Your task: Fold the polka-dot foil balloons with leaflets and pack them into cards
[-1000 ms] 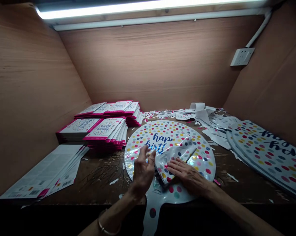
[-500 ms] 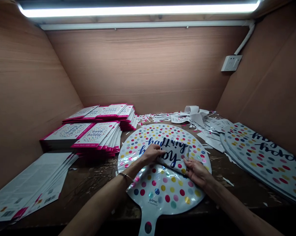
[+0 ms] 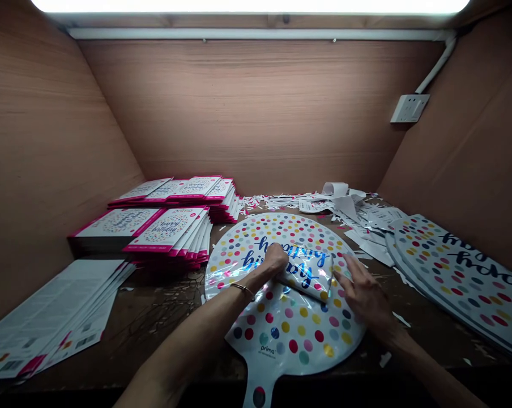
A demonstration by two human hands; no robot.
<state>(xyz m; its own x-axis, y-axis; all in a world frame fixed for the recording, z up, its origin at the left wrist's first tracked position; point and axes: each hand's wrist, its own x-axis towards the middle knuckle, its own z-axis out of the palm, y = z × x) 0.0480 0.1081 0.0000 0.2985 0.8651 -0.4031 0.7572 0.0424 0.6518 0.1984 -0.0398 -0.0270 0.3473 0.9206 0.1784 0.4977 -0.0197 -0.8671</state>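
A round foil balloon with coloured polka dots and blue "happy birthday" script lies flat on the bench, its tail pointing toward me. Its upper part is folded into a shiny flat band. My left hand presses down on the left end of that band with curled fingers. My right hand is just to the right of the band, fingers spread, and holds nothing. A bracelet circles my left wrist.
Pink-edged packaged balloon cards stand in stacks at the left, with printed sheets in front. Flat polka-dot balloons lie at the right. Paper scraps litter the scarred wooden bench toward the back, below a wall socket.
My right hand has let go of the folded band and moved right, fingers now spread. My left hand has shifted onto the band's left end, and the band looks more tightly folded.
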